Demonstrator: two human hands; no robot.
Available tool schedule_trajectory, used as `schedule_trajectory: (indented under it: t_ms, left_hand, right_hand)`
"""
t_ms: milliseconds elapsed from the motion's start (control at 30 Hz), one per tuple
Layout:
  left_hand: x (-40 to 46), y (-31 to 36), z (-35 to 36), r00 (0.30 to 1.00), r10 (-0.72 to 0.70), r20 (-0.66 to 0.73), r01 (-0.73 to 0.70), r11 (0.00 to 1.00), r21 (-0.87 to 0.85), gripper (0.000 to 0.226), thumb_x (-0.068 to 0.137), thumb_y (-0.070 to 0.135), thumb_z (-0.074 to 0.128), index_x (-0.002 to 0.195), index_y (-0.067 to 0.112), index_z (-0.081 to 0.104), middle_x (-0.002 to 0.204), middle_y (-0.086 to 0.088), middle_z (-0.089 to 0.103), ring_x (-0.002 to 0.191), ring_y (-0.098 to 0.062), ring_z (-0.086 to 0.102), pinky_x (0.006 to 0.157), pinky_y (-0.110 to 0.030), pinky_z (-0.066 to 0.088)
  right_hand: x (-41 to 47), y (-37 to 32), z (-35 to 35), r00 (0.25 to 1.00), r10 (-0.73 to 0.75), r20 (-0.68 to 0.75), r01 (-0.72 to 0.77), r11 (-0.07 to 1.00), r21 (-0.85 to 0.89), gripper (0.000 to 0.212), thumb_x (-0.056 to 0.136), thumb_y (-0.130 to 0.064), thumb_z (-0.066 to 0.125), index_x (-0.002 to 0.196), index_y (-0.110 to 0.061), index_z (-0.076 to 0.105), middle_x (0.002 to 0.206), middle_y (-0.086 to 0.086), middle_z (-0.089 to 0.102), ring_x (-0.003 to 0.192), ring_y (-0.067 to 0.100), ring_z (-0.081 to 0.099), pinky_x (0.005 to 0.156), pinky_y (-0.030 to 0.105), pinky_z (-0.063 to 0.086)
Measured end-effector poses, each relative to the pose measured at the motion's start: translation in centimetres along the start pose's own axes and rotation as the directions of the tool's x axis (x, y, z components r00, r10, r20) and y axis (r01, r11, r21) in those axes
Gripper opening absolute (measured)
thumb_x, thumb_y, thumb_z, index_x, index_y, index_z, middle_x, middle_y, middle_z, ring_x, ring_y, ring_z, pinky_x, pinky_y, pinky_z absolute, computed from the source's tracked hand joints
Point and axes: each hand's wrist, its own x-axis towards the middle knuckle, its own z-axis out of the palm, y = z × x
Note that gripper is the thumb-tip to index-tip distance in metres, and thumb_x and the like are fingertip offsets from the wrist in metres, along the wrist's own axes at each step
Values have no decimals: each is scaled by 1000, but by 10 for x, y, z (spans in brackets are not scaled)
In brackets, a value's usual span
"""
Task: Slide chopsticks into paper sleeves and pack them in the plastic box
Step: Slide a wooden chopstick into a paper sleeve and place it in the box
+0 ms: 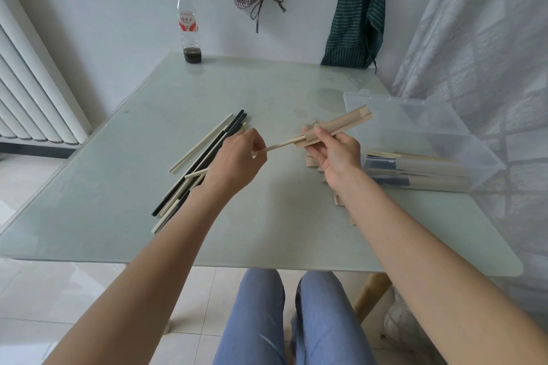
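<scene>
Knees in blue trousers (pixel 296 320) sit nearest, under the edge of the pale green glass table (pixel 118 231). Left hand (pixel 237 157) pinches the tail of a pale wooden chopstick pair (pixel 284 144); right hand (pixel 335 154) grips a tan paper sleeve (pixel 341 124), both held above the table, chopstick tips already inside the sleeve mouth. Judgement: keep pair and sleeve on one line and push steadily so the paper does not buckle. Loose dark and pale chopsticks (pixel 201 163) lie left of the hands; spare tan sleeves (pixel 314 164) lie partly hidden under the right wrist. Clear plastic box (pixel 430 142), lid open, sits at right holding several sleeved pairs (pixel 430 170). Nearly empty bottle (pixel 189 27) stands at the far edge, well apart. Nothing blocks the route to the box.
</scene>
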Motion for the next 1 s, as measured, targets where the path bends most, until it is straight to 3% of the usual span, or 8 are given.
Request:
schedule_trajectory:
  t_ms: [200, 367, 533, 633, 733, 900, 1000]
  left_hand:
    - [4, 9, 5, 999, 13, -39, -15, 999, -39, 9, 92, 23, 55, 89, 16, 60, 88, -2, 65, 81, -24, 61, 72, -39, 49]
    - [3, 5, 1, 997, -83, -10, 83, 982, 172, 21, 96, 34, 45, 97, 18, 59, 92, 3, 65, 85, -23, 57, 61, -32, 40]
    - [5, 14, 3, 997, -57, -47, 57, 998, 11, 22, 97, 26, 47, 91, 12, 63, 87, 1, 69, 76, -20, 57, 66, -35, 46]
    - [6, 14, -3, 997, -69, -30, 69, 998, 0, 24, 96, 30, 48, 90, 12, 63, 85, 1, 68, 74, -22, 58, 70, -41, 52]
    - [4, 1, -12, 991, -122, -62, 126, 990, 57, 23, 95, 31, 49, 91, 13, 63, 86, 2, 66, 79, -23, 53, 69, -37, 47]
    - [-4, -4, -15, 991, -80, -105, 74, 995, -64, 21, 96, 17, 48, 88, 5, 64, 81, -6, 67, 73, -19, 48, 60, -24, 27]
    - [-7, -10, -19, 988, -107, -113, 97, 991, -92, 21, 96, 15, 46, 87, 4, 62, 80, -6, 64, 72, -18, 46, 56, -22, 23]
  right_hand:
    - [-4, 8, 8, 999, 25, 48, -23, 999, -44, 7, 92, 0, 53, 85, 0, 56, 82, 15, 65, 66, 13, 69, 61, 23, 58]
    - [2, 3, 3, 999, 0, -36, 1, 1000, 30, 9, 92, 1, 53, 84, 0, 57, 79, 13, 65, 65, 13, 68, 56, 22, 57]
    - [-5, 9, 20, 999, 34, 29, -34, 999, -11, 12, 93, 1, 51, 82, 0, 54, 81, 16, 63, 73, 19, 66, 62, 24, 59]
    - [-6, 8, 23, 999, 27, 36, -27, 999, -21, 11, 92, 1, 52, 81, 0, 54, 82, 17, 64, 73, 19, 67, 62, 24, 59]
    - [-2, 5, 19, 1000, 11, -2, -11, 1000, 1, 11, 92, 2, 52, 81, 0, 54, 82, 17, 63, 75, 21, 65, 60, 23, 59]
    - [-10, 20, 34, 997, 61, 36, -60, 998, -21, 12, 92, 1, 52, 80, 0, 54, 81, 17, 63, 75, 20, 65, 63, 23, 59]
    - [-12, 27, 46, 996, 66, 60, -64, 998, -29, 13, 92, 1, 53, 79, 0, 54, 81, 17, 64, 74, 20, 66, 64, 24, 59]
